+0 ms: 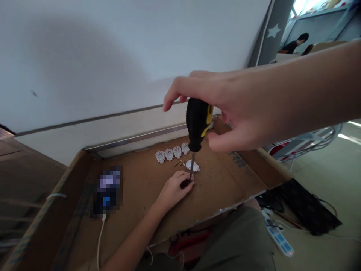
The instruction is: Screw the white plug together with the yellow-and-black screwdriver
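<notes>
My right hand (225, 101) is over the top of a black and yellow screwdriver (197, 124), its palm and fingers loosely around the handle. The screwdriver stands nearly upright, and its metal shaft runs down to the fingertips of my left hand (177, 186). There, my left thumb and fingers pinch something small against the cardboard; it is mostly hidden. Just behind lies a white plastic piece (193, 165), partly covered by the shaft. Small brass-coloured metal pieces (179, 163) lie to its left. Several white plugs with metal pins (168, 154) stand in a row farther back.
A cardboard tray (135, 195) with raised sides forms the work surface. A pixelated device (107, 192) with a white cable lies at its left. A pale wall rises behind. On the floor at right are a power strip (279, 235) and a black bag-like item (310, 210). Another person (295, 44) is far back.
</notes>
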`<state>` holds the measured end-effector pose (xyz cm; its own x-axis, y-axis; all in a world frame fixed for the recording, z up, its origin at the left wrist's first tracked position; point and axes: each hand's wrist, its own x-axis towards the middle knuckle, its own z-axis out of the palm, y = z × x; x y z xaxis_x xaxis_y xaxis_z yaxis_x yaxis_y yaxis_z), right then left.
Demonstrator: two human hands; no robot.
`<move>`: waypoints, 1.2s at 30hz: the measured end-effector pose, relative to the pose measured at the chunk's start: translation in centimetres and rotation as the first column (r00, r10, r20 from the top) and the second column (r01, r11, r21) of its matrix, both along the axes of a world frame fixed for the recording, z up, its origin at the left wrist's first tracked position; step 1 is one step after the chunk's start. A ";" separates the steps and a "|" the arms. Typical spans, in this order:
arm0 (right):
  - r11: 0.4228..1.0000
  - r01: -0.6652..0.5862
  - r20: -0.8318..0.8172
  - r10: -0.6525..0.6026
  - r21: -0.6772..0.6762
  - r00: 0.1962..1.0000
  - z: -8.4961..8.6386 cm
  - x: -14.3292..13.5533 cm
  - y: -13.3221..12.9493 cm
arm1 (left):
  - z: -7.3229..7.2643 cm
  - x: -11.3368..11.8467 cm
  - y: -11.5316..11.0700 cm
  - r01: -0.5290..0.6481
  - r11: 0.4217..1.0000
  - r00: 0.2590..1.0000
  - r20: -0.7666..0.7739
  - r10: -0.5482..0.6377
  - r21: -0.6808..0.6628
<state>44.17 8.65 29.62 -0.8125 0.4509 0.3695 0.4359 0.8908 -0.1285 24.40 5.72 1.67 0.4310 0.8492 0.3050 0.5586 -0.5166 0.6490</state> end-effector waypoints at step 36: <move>0.989 0.144 0.012 -0.144 -0.024 0.990 -0.1 0.7 -2.0 | -0.3 0.0 0.1 0.005 1.000 1.000 0.008 -0.005 0.015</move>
<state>44.91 6.67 29.52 -0.7425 0.5720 0.3487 0.5606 0.8155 -0.1440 24.39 5.82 1.39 0.4331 0.8422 0.3212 0.5508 -0.5294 0.6453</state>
